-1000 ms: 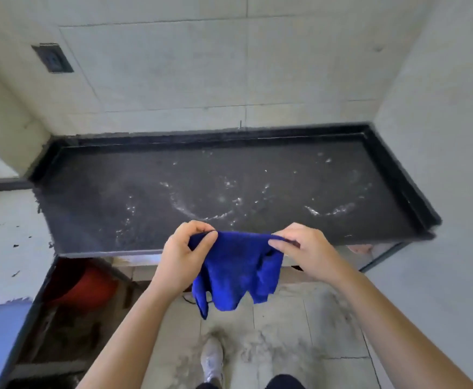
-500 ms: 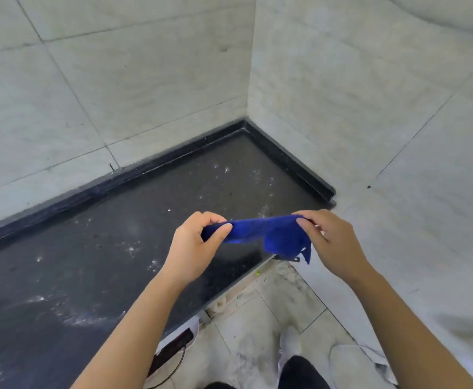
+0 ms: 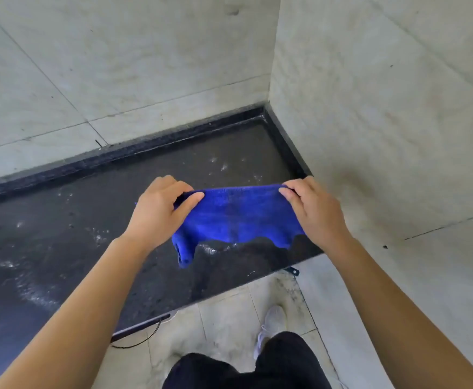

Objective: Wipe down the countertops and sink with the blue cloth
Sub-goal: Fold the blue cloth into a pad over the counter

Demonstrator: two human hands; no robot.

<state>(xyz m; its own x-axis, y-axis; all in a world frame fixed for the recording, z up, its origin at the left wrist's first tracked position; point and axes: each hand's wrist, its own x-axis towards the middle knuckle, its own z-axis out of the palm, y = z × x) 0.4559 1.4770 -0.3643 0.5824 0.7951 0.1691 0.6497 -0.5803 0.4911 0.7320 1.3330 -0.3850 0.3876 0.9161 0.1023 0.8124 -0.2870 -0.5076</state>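
Observation:
The blue cloth [image 3: 238, 217] hangs stretched between my two hands above the right end of the black countertop [image 3: 61, 248]. My left hand [image 3: 159, 211] pinches its left top corner between thumb and fingers. My right hand [image 3: 314, 211] pinches the right top corner. The cloth's lower edge dangles free, with a longer fold drooping at the left. The countertop is wet, with pale streaks and droplets across it. No sink is in view.
Pale tiled walls [image 3: 370, 108] meet in a corner at the countertop's right end. A raised black lip [image 3: 173, 141] runs along the back and right side. Below the front edge lie floor tiles [image 3: 229, 318], my shoe [image 3: 272, 321] and a thin dark cable [image 3: 145, 338].
The view has swung from the counter's middle toward its right corner. The cloth has moved from in front of the counter edge to above the countertop, now spread wider between my hands.

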